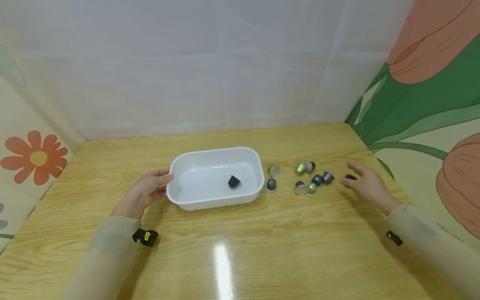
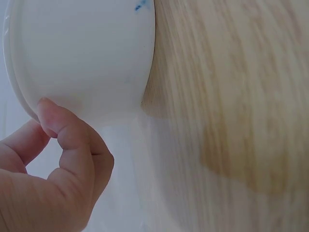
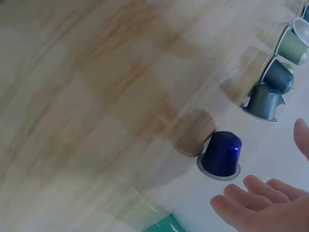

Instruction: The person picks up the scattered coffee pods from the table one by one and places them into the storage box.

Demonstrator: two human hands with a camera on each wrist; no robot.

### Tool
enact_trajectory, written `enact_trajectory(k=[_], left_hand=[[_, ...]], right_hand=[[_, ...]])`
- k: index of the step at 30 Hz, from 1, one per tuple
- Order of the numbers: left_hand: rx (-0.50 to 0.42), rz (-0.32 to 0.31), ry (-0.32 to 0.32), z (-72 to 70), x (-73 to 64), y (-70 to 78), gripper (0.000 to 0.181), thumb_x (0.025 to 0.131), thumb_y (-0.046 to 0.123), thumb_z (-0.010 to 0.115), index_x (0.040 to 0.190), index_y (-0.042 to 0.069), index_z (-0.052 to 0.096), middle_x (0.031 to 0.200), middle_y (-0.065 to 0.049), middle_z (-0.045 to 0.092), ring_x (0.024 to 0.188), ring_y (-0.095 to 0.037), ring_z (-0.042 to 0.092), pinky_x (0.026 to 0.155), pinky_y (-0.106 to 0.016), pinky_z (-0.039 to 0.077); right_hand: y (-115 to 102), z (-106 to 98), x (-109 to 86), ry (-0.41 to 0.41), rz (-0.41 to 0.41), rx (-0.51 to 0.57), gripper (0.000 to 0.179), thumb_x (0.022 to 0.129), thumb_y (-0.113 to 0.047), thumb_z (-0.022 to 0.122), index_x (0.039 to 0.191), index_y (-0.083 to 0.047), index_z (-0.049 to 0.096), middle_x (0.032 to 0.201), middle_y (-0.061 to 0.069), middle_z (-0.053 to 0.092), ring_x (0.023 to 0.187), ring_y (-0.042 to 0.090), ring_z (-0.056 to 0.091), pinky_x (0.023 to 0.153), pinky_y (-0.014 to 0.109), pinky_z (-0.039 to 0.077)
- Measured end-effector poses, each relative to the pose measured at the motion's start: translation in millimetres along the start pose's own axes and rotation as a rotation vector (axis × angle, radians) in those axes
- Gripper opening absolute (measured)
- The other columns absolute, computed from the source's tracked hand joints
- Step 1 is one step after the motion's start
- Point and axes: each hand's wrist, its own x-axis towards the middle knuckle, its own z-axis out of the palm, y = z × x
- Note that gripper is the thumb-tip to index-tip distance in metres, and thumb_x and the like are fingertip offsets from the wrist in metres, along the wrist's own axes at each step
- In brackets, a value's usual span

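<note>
My left hand (image 1: 147,189) pinches the left end of a white plastic basin (image 1: 195,177) between thumb and fingers at the rim. One black coffee capsule (image 1: 234,181) lies inside the basin, right of its middle. On the right, my right hand (image 1: 371,187) reaches over a dark blue coffee capsule (image 3: 222,154) with thumb and fingers spread apart. In the right wrist view this capsule stands on its foil rim, and a gap shows between it and the fingertips.
Several more coffee capsules are scattered between the basin and my right hand, among them a green one (image 1: 300,168), a grey-blue one (image 1: 328,177) and a dark grey one (image 1: 271,185) close beside the basin. A white sheet (image 1: 225,83) hangs behind the wooden table (image 1: 262,246).
</note>
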Motion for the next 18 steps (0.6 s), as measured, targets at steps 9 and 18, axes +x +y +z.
enact_trajectory(k=[9,18], left_hand=[[0.008,0.008,0.003,0.9,0.4,-1.1,0.065,0.105,0.019,0.054,0.158,0.0,0.021,0.091,0.006,0.059,0.076,-0.009,0.057,0.065,-0.021,0.054],[-0.005,0.019,-0.005,0.6,-0.6,-1.3,0.065,0.105,0.018,0.053,0.158,-0.001,0.02,0.088,0.007,0.061,0.072,-0.008,0.058,0.063,-0.02,0.053]], right_hand=[[9,-5,7.3,-0.086,0.03,-0.056,0.081,0.099,-0.022,0.066,0.152,0.014,0.017,0.154,0.039,0.02,0.138,0.06,0.024,0.111,0.067,0.028],[14,-8,12.5,-0.147,0.044,-0.069,0.086,0.095,-0.023,0.071,0.151,0.015,0.017,0.154,0.037,0.02,0.139,0.059,0.025,0.112,0.066,0.027]])
